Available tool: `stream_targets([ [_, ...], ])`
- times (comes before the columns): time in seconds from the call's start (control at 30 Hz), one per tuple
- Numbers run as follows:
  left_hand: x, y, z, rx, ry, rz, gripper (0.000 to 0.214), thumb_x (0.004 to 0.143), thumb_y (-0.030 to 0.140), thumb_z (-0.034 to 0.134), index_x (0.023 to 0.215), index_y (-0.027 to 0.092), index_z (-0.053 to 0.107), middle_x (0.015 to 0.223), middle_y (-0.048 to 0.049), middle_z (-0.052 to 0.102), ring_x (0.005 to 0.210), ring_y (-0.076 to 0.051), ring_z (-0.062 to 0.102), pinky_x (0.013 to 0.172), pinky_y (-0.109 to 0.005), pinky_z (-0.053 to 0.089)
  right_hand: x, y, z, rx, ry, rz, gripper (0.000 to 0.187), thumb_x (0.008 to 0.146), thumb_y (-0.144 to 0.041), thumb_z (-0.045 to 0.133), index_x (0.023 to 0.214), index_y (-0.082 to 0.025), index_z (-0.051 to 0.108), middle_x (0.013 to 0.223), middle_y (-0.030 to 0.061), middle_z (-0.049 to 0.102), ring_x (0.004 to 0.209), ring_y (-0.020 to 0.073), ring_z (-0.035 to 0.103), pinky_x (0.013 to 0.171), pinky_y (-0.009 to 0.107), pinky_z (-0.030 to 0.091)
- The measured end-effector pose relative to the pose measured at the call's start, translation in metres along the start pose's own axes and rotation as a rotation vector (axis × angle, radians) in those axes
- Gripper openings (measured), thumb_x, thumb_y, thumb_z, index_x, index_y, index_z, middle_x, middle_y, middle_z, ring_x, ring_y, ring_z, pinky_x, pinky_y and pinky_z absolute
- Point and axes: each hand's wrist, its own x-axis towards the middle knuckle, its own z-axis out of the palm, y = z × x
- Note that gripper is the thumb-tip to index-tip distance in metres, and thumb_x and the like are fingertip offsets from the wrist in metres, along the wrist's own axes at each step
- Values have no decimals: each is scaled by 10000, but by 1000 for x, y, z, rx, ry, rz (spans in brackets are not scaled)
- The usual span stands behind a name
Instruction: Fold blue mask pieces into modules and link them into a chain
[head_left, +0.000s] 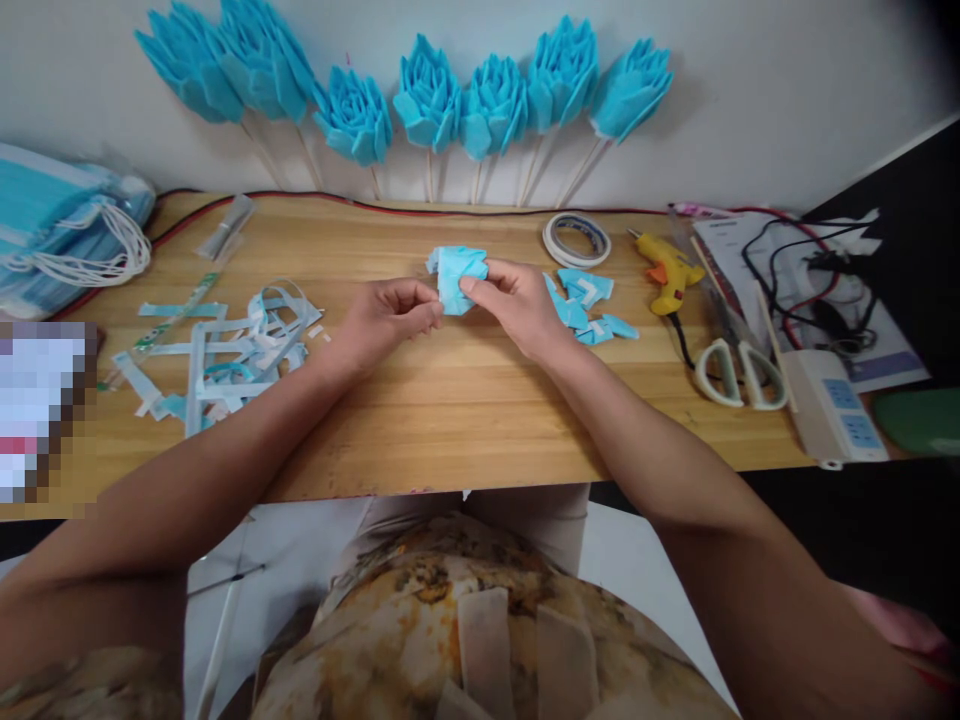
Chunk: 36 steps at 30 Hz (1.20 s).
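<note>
Sky-blue, thin and creased, the folded piece of fabric [459, 282] sits above the middle of the table [450, 410], its crumpled edge sticking out at the upper left. The right hand [517, 300] grips it, thumb flat on the near face and fingers behind. The left hand [394, 315] is drawn in, its fingertips at the piece's lower left edge; whether they pinch it, I cannot tell. Just beyond the right hand lie small angular blue scraps [589, 300], some with white patches, and behind them a ring-shaped roll of white tape [577, 240]. On the left, a loose tangle of pale, ribbon-like strips [247, 340] lies near a clear sleeve [180, 315] printed with green. Farther back, a small transparent packet [225, 228] contains something pale and slender, too indistinct to name. At the far left, a glossy plastic bag [140, 190] holds stacked, pleated blue masks [45, 190], with white cord loops [120, 245] spilling over the front. To the right are a yellow glue gun [671, 275], pale-handled scissors [739, 375] and a boxy white power strip [832, 405]. Seven blue flowers [427, 95], layered with pointed petals, lean on thin sticks [430, 175] against the smooth wall [352, 30].
</note>
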Motion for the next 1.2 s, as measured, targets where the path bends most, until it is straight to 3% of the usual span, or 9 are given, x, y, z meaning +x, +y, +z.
stream_targets([
  [0.2,-1,2,1,-64,38,-37,350,889,489,697,752,168,720,738,-56,729,624,-123,590,572,-227,474,1,0,-1,-8,11,-8,328,897,-447,705,706,-207,587,723,-29,519,758,128,477,749,293,441],
  [0.33,0,4,2,-72,35,-1,420,877,560,738,711,179,681,686,-32,676,597,-112,564,550,-223,451,-1,-2,0,-57,-38,-3,329,892,-437,711,702,-206,575,717,-30,501,756,127,444,721,284,409],
  [0.47,1,1,1,-23,47,27,362,834,511,810,725,192,677,661,-2,651,571,-103,534,565,-235,454,-2,-5,2,-72,-64,11,338,865,-479,717,708,-213,578,712,-29,489,743,131,419,693,285,375],
  [0.8,1,-2,-1,-36,107,27,236,859,353,774,709,187,698,651,6,660,575,-99,546,571,-237,454,-3,-9,0,64,-138,61,518,888,-686,672,683,-219,578,742,-1,570,779,154,520,758,295,465],
  [0.97,1,-3,0,-34,82,53,250,842,378,793,717,182,702,650,10,656,573,-95,538,583,-232,460,-1,-6,1,37,-135,52,422,817,-608,777,763,-208,656,787,-14,595,809,150,512,790,292,453],
  [1.2,2,-4,0,-24,98,43,317,821,466,811,711,193,695,648,1,647,579,-105,527,567,-233,446,0,-7,-2,46,-162,58,417,823,-598,762,722,-209,648,760,-15,600,799,153,522,794,298,457],
])
